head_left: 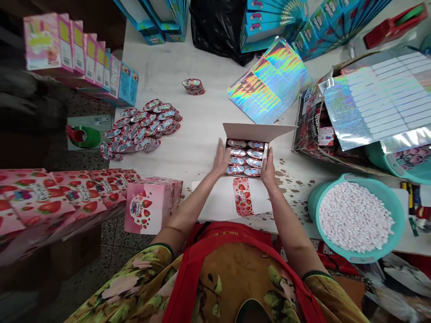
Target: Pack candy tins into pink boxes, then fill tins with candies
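An open white carton (257,132) lies on the white table in front of me, its lid flap raised at the far side. Rows of small foil-topped cups (245,158) fill it. My left hand (220,160) rests flat against the carton's left side, fingers stretched out. On the carton's right side my right hand (268,168) presses flat, fingers straight. Just below the carton lies a white flat sheet with a strawberry label (243,196).
A pile of loose foil cups (143,128) lies left, one single cup (193,86) further back. Holographic sheets (269,83) sit behind the carton. A teal basin of white pellets (357,217) stands right. Pink strawberry boxes (151,204) line the left; blue boxes (269,20) stand at the back.
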The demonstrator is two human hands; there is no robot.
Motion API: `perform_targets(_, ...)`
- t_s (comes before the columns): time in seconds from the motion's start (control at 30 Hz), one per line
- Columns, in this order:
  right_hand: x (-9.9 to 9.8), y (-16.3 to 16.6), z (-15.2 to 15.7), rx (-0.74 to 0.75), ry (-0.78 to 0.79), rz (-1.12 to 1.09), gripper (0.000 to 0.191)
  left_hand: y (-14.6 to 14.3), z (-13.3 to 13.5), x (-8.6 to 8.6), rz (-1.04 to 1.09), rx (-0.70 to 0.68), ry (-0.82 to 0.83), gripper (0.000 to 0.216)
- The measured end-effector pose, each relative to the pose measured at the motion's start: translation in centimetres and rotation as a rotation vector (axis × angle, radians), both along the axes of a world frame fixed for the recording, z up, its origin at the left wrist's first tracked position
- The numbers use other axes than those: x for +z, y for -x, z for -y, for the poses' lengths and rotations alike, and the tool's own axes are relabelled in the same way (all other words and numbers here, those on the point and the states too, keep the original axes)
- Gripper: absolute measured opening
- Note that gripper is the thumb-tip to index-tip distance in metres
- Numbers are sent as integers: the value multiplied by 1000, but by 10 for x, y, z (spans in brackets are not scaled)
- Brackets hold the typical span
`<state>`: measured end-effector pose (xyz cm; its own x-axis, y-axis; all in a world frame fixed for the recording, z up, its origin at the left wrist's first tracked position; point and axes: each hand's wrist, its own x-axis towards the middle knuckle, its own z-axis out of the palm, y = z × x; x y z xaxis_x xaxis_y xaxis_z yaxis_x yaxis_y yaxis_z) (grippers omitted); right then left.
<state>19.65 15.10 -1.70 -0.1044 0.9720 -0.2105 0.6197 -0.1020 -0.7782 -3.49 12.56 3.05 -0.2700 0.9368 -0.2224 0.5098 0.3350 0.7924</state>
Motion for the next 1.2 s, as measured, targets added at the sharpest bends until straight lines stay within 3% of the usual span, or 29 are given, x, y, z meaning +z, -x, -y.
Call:
perform_targets(0.1,1,2,0,1,-29,-4,73,-24,-3,-3,-174,-50,131,85)
perform_targets(0.2,3,1,-6,21,-59,-31,74,-34,-6,-2,-297,-102,167,88)
perform_targets(0.3,6,-12,-24,81,21,-139,88,-21,-8,-7,-106,-74,132,72)
perform_targets(0.4,10,-29,-51,154,110,-246,115,2,-17,-23,178,109,32,52)
perform_targets(0.47,12,-37,-69,213,143,-277,124,17,-28,-34,270,173,-30,54)
perform_targets(0.57,16,-44,-86,298,130,-242,107,44,-45,-43,248,-58,-79,57)
perform_targets(0.7,34,-49,-85,472,-52,-1,47,81,-57,-32,-28,-498,-85,38)
perform_targets(0.83,64,-47,-61,752,-81,311,43,74,-48,-9,-311,-784,-88,41)
perform_targets(0.9,76,-40,-40,840,-59,414,45,49,-34,-3,-380,-861,-102,48)
perform_targets(1.0,76,-27,-3,813,-95,513,62,9,-8,-3,-454,-914,-128,86)
perform_targets(1.07,65,-21,18,728,-147,549,66,-7,5,-6,-517,-891,-159,101)
perform_targets(1.2,37,-17,38,572,-228,555,53,-13,17,-10,-610,-851,-183,98)
